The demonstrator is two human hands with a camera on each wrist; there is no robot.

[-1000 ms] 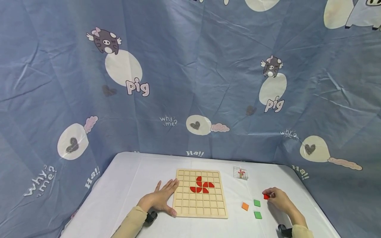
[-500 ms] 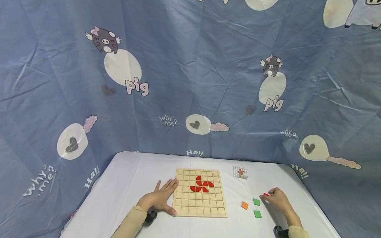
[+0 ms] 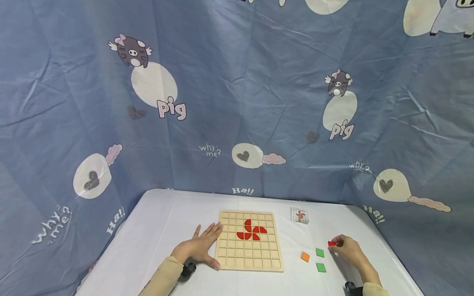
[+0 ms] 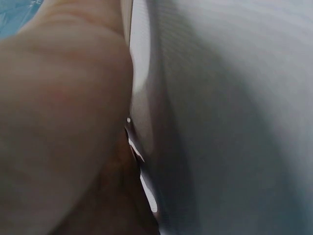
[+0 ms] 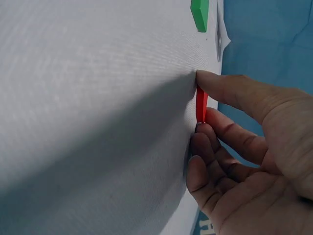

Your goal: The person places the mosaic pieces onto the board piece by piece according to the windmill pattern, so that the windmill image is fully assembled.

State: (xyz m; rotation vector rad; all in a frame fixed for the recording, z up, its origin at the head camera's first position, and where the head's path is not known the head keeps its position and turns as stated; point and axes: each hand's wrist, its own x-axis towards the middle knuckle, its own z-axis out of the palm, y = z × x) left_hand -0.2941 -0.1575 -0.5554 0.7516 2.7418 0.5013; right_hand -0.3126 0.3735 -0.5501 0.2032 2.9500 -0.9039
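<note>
My left hand (image 3: pixel 198 248) lies with its fingers spread on the white table, fingertips and thumb at the left edge of a square wooden grid board (image 3: pixel 244 259). Several red curved pieces (image 3: pixel 244 235) form a pinwheel in the board's grid. To the right, my right hand (image 3: pixel 349 250) pinches a small red piece (image 5: pixel 201 105) between thumb and fingers, at or just above the tabletop; its full outline is partly covered by the fingers. In the left wrist view the hand's side (image 4: pixel 58 98) fills much of the picture and hides the fingertips.
Two green square tiles, a far one (image 3: pixel 320 253) and a near one (image 3: pixel 321 268), lie left of my right hand. Beside them is an orange tile (image 3: pixel 305 257). A small pattern card (image 3: pixel 299 215) lies behind. Blue printed cloth (image 3: pixel 259 102) surrounds the table (image 3: pixel 174 213).
The red piece has turned in my right fingers: broad face showing, then a thin edge, now a face again. My right hand has shifted only slightly. My left hand and the board stay put.
</note>
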